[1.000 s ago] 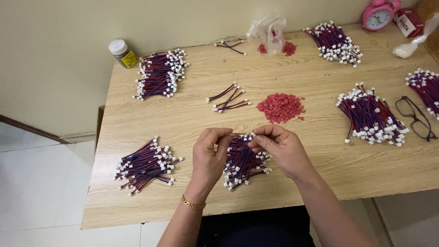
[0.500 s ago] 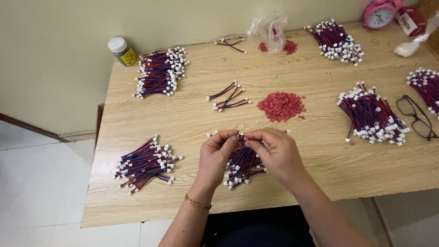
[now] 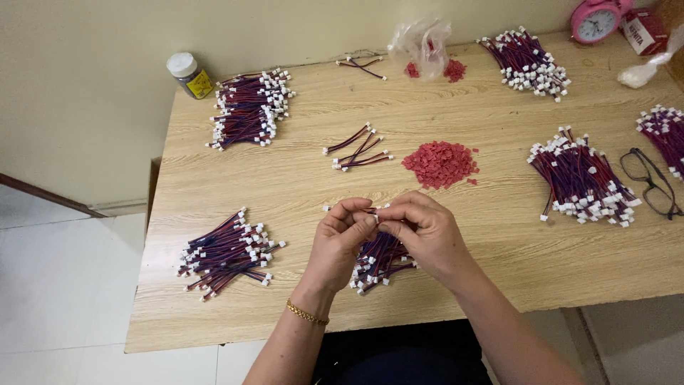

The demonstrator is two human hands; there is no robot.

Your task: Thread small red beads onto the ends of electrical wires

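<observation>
Left hand [image 3: 342, 242], lifted since second ago, now meets right hand [image 3: 424, 239] above wire pile [image 3: 377, 260] near front edge of worktop [image 3: 285, 178]. Both grips pinched shut on one wire piece [image 3: 372, 212] (small, mostly hidden by fingertips). Earlier hands were apart, lower in pile; now one piece is separated, worked between fingertips. Red chip heap [image 3: 440, 164] lies beyond, untouched.

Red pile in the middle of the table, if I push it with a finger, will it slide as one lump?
Probably not: the red pile is loose small bits, with strays already at its edge, so it would likely scatter. They look light.
</observation>
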